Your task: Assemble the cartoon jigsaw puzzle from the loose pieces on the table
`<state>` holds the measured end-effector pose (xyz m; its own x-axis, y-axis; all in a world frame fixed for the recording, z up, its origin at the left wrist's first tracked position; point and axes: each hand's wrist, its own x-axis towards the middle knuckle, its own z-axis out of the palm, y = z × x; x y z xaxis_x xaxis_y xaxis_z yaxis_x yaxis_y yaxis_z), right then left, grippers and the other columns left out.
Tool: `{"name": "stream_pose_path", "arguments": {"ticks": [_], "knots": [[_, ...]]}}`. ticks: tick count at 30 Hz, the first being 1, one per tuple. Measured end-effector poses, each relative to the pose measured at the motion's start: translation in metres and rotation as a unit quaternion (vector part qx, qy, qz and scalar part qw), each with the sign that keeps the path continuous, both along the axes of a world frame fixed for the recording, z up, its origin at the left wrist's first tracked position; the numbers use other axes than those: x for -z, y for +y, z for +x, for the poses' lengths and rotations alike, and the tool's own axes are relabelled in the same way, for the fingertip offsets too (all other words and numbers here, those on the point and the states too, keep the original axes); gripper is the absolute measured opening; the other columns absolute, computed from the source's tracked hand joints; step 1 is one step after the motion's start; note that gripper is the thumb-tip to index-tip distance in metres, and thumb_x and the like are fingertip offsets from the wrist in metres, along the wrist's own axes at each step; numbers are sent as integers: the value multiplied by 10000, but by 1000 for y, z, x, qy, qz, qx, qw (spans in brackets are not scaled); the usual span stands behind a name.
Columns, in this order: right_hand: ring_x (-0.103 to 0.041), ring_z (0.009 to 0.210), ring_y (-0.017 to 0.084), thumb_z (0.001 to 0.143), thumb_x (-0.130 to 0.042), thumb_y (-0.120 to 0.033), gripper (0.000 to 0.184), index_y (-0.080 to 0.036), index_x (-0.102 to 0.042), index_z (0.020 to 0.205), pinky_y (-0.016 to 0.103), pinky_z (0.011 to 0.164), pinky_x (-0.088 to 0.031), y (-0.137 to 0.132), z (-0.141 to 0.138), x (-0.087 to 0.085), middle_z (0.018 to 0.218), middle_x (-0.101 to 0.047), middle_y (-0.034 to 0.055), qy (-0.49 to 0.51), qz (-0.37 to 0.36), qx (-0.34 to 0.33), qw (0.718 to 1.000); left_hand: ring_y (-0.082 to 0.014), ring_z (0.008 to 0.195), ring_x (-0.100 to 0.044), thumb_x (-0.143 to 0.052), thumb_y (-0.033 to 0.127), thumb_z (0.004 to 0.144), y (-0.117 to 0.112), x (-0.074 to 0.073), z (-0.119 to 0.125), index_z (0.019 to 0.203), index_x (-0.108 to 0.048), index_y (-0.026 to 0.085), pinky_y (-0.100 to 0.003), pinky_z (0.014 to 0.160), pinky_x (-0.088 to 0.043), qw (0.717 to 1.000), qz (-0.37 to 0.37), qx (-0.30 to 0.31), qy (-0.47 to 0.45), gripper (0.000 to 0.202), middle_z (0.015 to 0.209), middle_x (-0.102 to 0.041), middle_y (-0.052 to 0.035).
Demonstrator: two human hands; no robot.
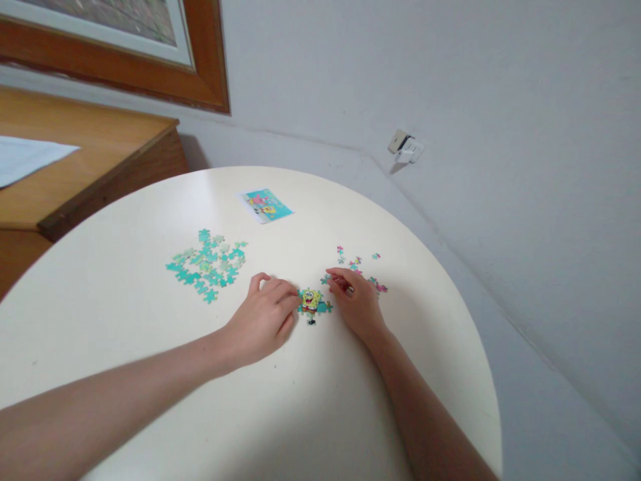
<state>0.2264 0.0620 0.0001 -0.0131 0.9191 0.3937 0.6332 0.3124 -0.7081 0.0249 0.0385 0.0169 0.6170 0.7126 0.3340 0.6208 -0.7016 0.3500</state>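
A small joined patch of jigsaw puzzle [310,302] lies on the table between my hands, showing a yellow cartoon sponge figure on teal. My left hand [268,310] rests palm down, its bent fingers apart and the fingertips at the patch's left edge. Just above and right of the patch, my right hand [356,297] pinches a small puzzle piece [325,279] between thumb and index finger. Behind and beside that hand lie loose pink and teal pieces [379,286], partly hidden by it. On the left spreads a pile of teal and pale green pieces [207,264].
A printed picture card [268,205] with cartoon figures lies toward the far side of the round white table [165,414]. A wooden cabinet [100,133] with white paper [30,157] stands at left. A plug [408,150] sits in the wall socket at right.
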Motion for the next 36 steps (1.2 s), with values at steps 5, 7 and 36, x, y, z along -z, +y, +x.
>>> {"name": "stream_pose_path", "arguments": {"ticks": [5,7,36], "knots": [[-627,616,144,763,-524,-214,213,-198,-683,903,277,613,-518,1,1,1,768,-710,45,7,-5,-10,1000,-220,972,-583,-362,114,845,-1,1,0,1011,-639,161,-469,962,-300,999,9,45,3,326,1043,-662,-95],[-626,610,144,766,-521,-214,213,-202,-683,904,275,605,-517,1,1,1,764,-710,42,5,-4,-11,1000,-214,982,-583,-360,118,854,-1,2,0,1017,-642,165,-450,972,-325,998,12,60,7,329,1057,-665,-93],[-591,597,114,759,-528,-207,179,-183,-687,838,230,572,-493,-9,-12,-7,697,-674,20,30,-53,-113,992,-210,1037,-570,-366,108,873,-8,-2,3,1007,-625,145,-385,976,-388,991,-2,137,5,293,1079,-664,-94]]}}
